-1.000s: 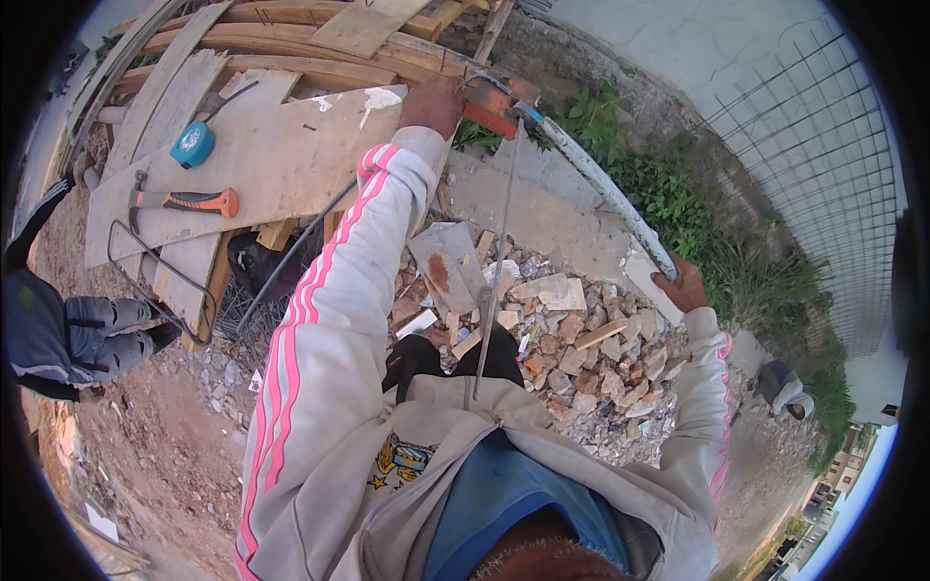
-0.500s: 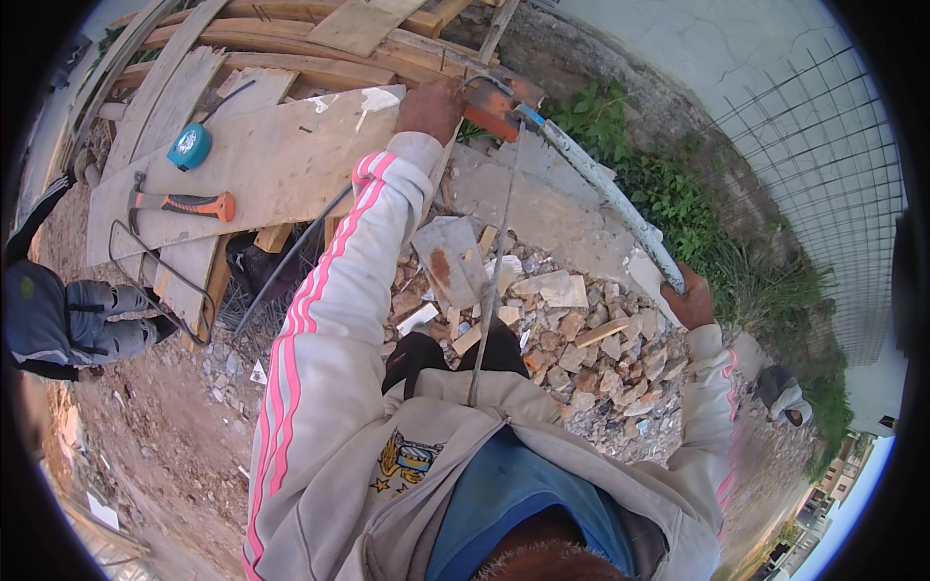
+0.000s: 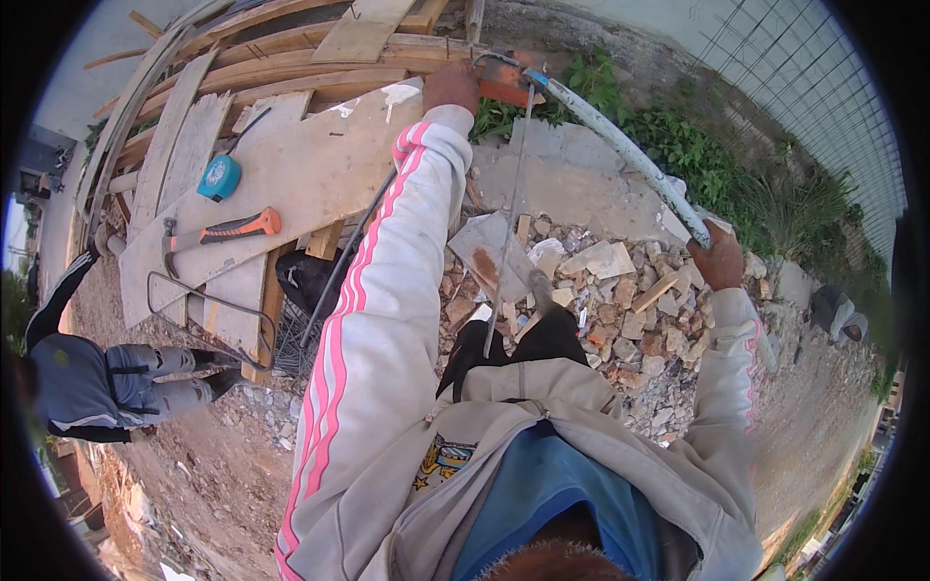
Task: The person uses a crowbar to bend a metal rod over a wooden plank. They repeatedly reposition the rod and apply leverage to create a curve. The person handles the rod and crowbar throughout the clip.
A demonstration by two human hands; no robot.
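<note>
At the top centre my left hand (image 3: 451,85) is closed at the edge of a board, around the bent end of a thin steel rod; its fingers are partly hidden. Beside it sits an orange-red metal bracket (image 3: 506,85). The steel rod (image 3: 510,213) runs from this bracket back toward my body. A long pale-blue pipe (image 3: 620,140) slants from the bracket to the right, and my right hand (image 3: 718,255) is wrapped around it. On the board (image 3: 320,145) left of my arm lie a teal tape measure (image 3: 219,177) and a claw hammer (image 3: 223,232) with an orange-black handle.
A bent rod (image 3: 208,300) hangs over the board's near edge. Broken rubble (image 3: 630,300) covers the ground before me. Stacked timber (image 3: 281,58) lies at the far left, wire mesh (image 3: 814,97) against the right wall. A co-worker (image 3: 107,382) is at the left.
My right hand and the pipe have swung slightly outward from my body. My left hand stays beside the bracket. The view has shifted, showing more of the co-worker.
</note>
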